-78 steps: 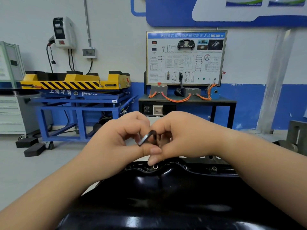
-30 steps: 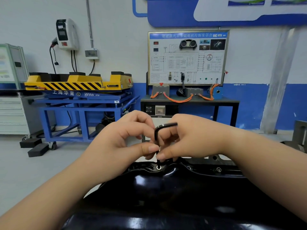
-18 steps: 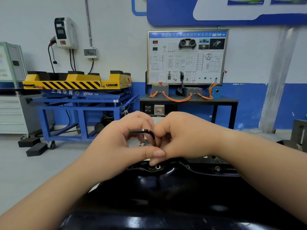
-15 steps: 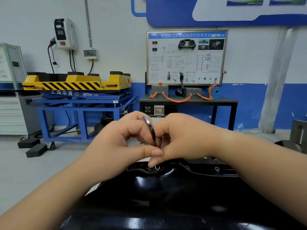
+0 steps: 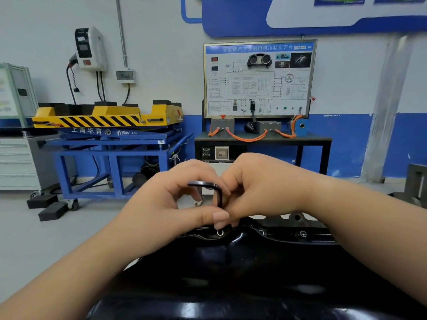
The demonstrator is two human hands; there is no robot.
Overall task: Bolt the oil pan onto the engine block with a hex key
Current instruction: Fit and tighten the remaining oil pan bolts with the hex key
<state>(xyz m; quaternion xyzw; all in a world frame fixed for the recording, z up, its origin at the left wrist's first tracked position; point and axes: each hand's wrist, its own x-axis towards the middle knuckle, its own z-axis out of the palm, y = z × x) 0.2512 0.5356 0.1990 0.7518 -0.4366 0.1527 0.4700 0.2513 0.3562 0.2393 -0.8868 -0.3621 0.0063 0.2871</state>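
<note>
A glossy black oil pan [image 5: 242,269] fills the lower part of the head view. A black L-shaped hex key [image 5: 215,190] stands upright over a bolt [image 5: 220,232] on the pan's far flange, its short arm pointing left. My left hand [image 5: 166,209] pinches the key, thumb against its shaft and fingers at the short arm. My right hand [image 5: 261,188] grips the shaft from the right with curled fingers. Another bolt [image 5: 302,233] sits further right along the flange. The key's tip is hidden by my fingertips.
Beyond the pan stand a blue lift table with a yellow striped top [image 5: 111,121], a black bench with a wiring training board [image 5: 258,79] and orange cables, and a grey drawer cabinet [image 5: 16,162] at far left. A grey metal part [image 5: 416,183] sits at the right edge.
The key's short arm has swung round over the bolt: it pointed right a second ago, toward me half a second ago, and left now. Both hands stayed on it.
</note>
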